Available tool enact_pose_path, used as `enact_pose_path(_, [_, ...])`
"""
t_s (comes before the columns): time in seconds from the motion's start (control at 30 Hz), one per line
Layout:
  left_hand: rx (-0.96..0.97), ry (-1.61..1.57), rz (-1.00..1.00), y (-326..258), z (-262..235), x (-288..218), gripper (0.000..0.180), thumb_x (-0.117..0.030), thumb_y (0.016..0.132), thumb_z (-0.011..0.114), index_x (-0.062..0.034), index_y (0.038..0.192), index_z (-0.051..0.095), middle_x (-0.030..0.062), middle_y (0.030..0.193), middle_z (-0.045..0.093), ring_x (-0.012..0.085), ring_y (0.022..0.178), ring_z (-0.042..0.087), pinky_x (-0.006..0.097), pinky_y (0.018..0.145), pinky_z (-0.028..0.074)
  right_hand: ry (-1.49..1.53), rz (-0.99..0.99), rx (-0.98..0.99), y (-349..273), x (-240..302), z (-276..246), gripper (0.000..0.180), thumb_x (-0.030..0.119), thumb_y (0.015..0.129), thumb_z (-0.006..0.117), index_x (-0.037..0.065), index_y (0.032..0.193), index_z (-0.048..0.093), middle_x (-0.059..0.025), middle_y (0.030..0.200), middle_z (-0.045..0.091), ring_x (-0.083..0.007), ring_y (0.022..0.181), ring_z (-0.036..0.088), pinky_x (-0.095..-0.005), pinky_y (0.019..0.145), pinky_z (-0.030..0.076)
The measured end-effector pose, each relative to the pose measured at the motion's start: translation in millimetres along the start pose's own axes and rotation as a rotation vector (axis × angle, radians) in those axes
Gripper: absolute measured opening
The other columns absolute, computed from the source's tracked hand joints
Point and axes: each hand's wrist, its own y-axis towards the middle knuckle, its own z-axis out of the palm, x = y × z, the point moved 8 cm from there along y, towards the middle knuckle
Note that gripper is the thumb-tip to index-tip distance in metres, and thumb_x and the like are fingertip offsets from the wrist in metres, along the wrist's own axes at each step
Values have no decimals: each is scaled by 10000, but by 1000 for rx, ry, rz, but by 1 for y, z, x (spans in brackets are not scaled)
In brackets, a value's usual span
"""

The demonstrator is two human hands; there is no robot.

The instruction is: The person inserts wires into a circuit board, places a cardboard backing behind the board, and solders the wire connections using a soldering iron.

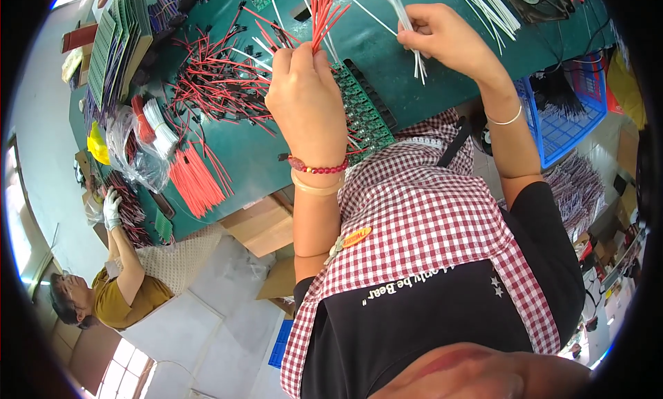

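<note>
My left hand is closed round a bunch of thin red wires, whose loose ends fan out above the fingers. My right hand pinches a bundle of thin whitish strands; one strand sticks out toward the left. Between the hands and close to my apron lies a panel of green circuit boards with rows of small parts. Left of my left hand spreads a tangled pile of red and black wires with dark connectors.
More white strands lie on the green table at the far right. At left are bundled red wires, a clear plastic bag and stacked boards. A blue crate stands right. A co-worker's gloved hand handles wires.
</note>
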Motion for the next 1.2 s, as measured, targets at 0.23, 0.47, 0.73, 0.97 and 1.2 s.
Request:
enact_pose_path(0.23, [-10,8,-9,-1,0,0,94,-86,881,628,4,903,650,142,848,598,334,663,619,410,568,494,748,93,96,-19,-3,3,232,196,925,651,10,1063,651,14,801,605,-15,600,475,-168,534,393])
enact_pose_path(0.47, [-18,3,-2,-1,-1,0,110,-84,882,628,8,933,656,148,866,604,334,670,627,407,573,500,901,42,19,-21,9,9,160,175,916,671,23,967,672,0,819,615,-23,602,504,-171,540,419])
enact_pose_path(0.73, [5,4,-15,-2,-1,0,109,-79,881,627,11,934,656,144,864,604,330,680,628,404,580,500,912,33,63,-20,18,19,160,159,900,685,10,959,670,0,798,602,-30,570,495,-176,516,410])
enact_pose_path(0.97, [3,-12,-19,-2,-2,0,98,-77,883,625,9,920,654,140,853,599,324,671,623,402,576,494,871,22,58,-18,27,23,163,169,898,689,17,955,673,14,765,598,-30,569,496,-181,515,411])
enact_pose_path(1.2, [-42,5,13,0,-4,-1,102,-80,835,683,14,873,695,136,774,625,285,604,605,370,567,469,836,79,36,-11,37,39,109,127,896,647,22,924,655,6,757,615,-41,584,527,-200,520,441])
